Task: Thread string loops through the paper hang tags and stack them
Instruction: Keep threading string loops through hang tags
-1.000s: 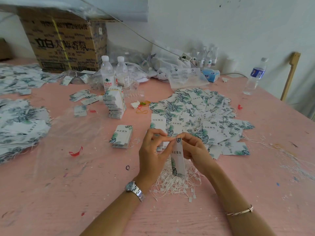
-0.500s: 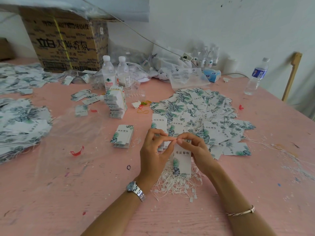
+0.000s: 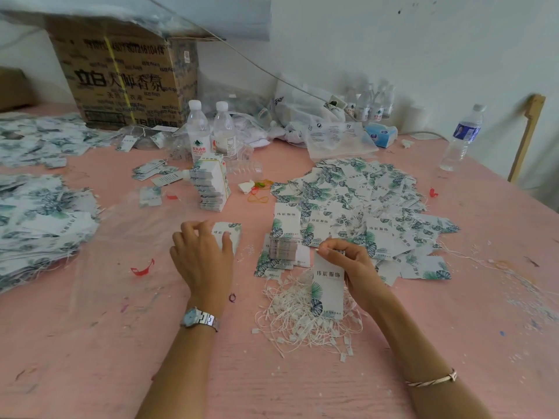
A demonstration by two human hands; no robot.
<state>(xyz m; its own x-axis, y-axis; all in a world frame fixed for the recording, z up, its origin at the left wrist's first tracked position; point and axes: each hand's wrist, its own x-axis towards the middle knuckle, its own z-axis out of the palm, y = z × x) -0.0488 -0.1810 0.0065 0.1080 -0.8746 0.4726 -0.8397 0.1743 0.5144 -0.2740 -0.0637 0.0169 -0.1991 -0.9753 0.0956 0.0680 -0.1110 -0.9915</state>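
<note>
pink table top (image 3: 90, 343), paint-flecked, bearing all items listed. nearest: right wrist with thin bracelet (image 3: 432, 381); left wrist with metal watch (image 3: 198, 317). string loops (image 3: 290, 325), white, in a loose tangled pile, near centre. right hand (image 3: 351, 267): thumb and forefinger pinch the top edge of one hang tag (image 3: 328, 288), which hangs upright, leaf print at its lower end, over the string loops; whether a loop passes through it cannot be told. left hand (image 3: 202, 255): fingers curled over the left edge of a small stack (image 3: 231, 234) of tags lying flat, thumb across its face, well left of the hang tag. red plastic scrap (image 3: 142, 269), left of that hand. squared pile (image 3: 284, 246) of tags, between the two hands and slightly farther. loose spread (image 3: 363, 201) of tags, centre right, strings trailing. heap (image 3: 39, 222) of tags, left edge. banded tall stack (image 3: 211, 186), mid table. two water bottles (image 3: 198, 131), just behind it. cardboard box (image 3: 127, 77), far left, by the wall.
</note>
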